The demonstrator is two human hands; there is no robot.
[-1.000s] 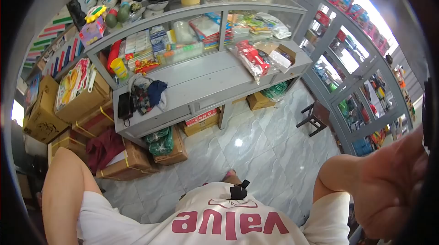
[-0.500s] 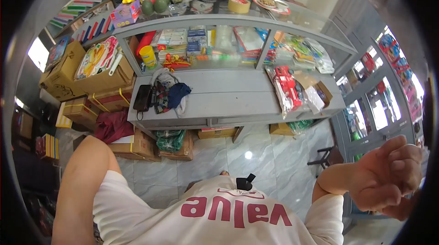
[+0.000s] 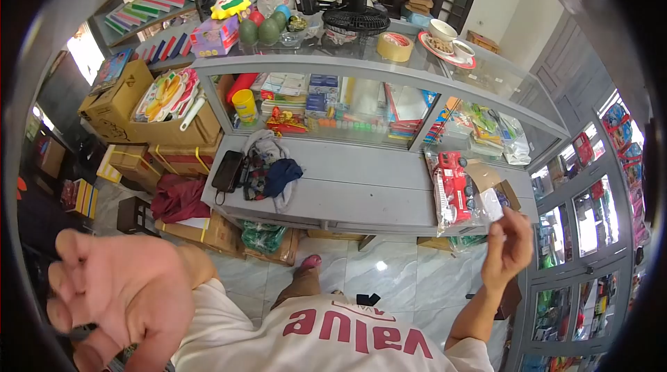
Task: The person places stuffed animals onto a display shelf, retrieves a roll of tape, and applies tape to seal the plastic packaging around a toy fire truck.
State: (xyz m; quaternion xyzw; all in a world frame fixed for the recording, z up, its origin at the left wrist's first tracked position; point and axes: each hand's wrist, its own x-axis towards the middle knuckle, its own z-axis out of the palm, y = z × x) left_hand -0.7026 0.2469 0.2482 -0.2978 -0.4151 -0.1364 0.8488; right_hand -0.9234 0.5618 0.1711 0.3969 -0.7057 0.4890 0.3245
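Note:
My left hand (image 3: 121, 295) is raised at the lower left, close to the camera, palm showing. Its fingers are apart and loosely bent, with nothing in them. On the right, my right hand (image 3: 511, 248) is lifted in front of the counter's right end, its fingers bent and thumb apart; I see nothing held. Just beyond it in view lie a red toy truck (image 3: 455, 188) in a clear plastic bag and an open cardboard box (image 3: 484, 176) with a white paper flap (image 3: 492, 203). Whether my right hand touches the paper cannot be told.
A grey counter ledge (image 3: 354, 181) holds a black phone or wallet (image 3: 227, 172) and bunched cloth (image 3: 281, 176). Behind rises a glass display case (image 3: 333, 70) with a fan (image 3: 356, 19), a tape roll (image 3: 394, 46) and dishes on top. Cardboard boxes (image 3: 184, 160) stand left, glass-door cabinets (image 3: 590, 205) right.
My left hand has come up into view at the lower left. My right hand has moved leftward, nearer the bagged toy. The view has tilted up, and my foot shows more.

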